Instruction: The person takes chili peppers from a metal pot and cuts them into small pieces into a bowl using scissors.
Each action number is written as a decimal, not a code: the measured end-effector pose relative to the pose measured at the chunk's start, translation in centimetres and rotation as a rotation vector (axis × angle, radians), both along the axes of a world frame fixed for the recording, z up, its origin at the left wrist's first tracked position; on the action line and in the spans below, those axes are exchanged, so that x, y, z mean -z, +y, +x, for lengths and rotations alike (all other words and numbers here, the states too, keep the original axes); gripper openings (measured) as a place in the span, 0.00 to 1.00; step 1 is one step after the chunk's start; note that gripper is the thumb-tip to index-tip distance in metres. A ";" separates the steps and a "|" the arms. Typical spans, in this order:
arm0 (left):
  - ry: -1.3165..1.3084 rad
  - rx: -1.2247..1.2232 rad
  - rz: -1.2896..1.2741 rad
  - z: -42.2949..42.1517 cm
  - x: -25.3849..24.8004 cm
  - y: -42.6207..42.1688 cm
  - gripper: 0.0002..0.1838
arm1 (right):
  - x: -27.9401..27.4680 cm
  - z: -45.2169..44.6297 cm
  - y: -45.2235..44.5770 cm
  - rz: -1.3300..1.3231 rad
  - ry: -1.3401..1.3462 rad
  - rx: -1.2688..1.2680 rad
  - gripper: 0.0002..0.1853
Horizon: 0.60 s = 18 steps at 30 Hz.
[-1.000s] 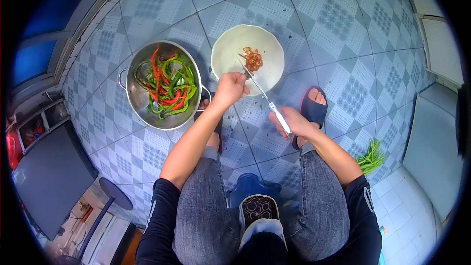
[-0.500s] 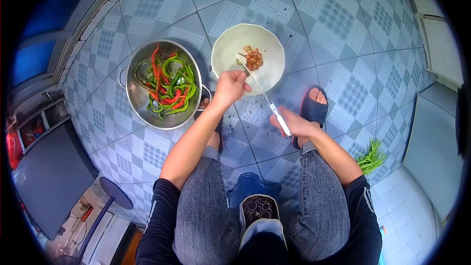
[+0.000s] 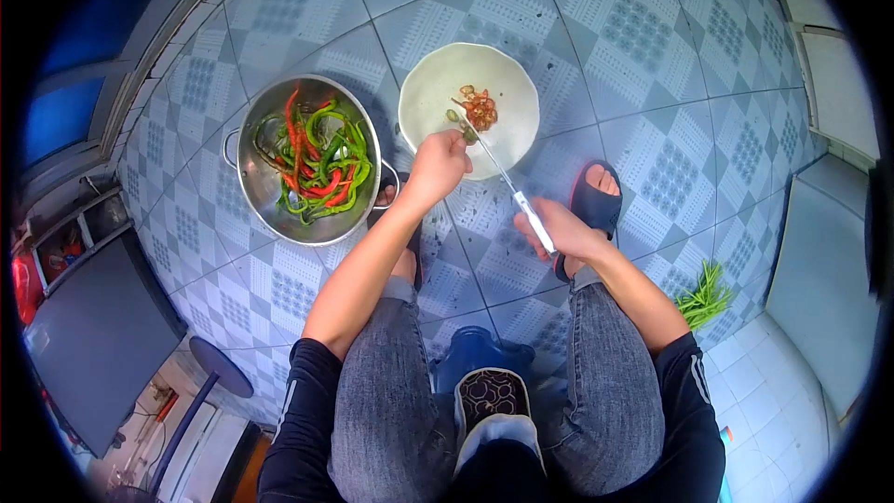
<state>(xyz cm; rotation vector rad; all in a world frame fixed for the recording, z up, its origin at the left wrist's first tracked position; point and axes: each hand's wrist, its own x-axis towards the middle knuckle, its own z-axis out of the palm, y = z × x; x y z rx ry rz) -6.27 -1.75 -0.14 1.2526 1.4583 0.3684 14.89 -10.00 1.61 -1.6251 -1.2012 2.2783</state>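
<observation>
My left hand (image 3: 440, 166) is closed in a pinch over the near rim of a cream bowl (image 3: 424, 84), gripping a green chili pepper (image 3: 470, 136) mostly hidden by the fingers. My right hand (image 3: 557, 231) is wrapped around the white handle of scissors (image 3: 523, 201), seen edge-on. Their metal blades reach over the bowl and meet the chili just beyond my left fingertips. Inside the bowl lies a small heap of cut red chili rings (image 3: 480, 110), with a few green pieces (image 3: 453, 115) beside it.
Left of the bowl stands a steel two-handled pot (image 3: 261, 196) holding whole red and green chilies (image 3: 326, 158). Green vegetable stalks (image 3: 705, 298) lie on the tiled floor (image 3: 643, 28) at right. A dark round-topped stand (image 3: 221, 366) is at lower left.
The scissor blades have shifted slightly right and toward me at the chili. Green pieces show more clearly beside the red heap. Both hands stay almost in place.
</observation>
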 end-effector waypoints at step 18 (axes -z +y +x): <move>0.133 0.039 0.100 0.1 0.2 -0.3 0.08 | -1.3 -0.5 0.7 0.012 -0.010 -0.085 0.14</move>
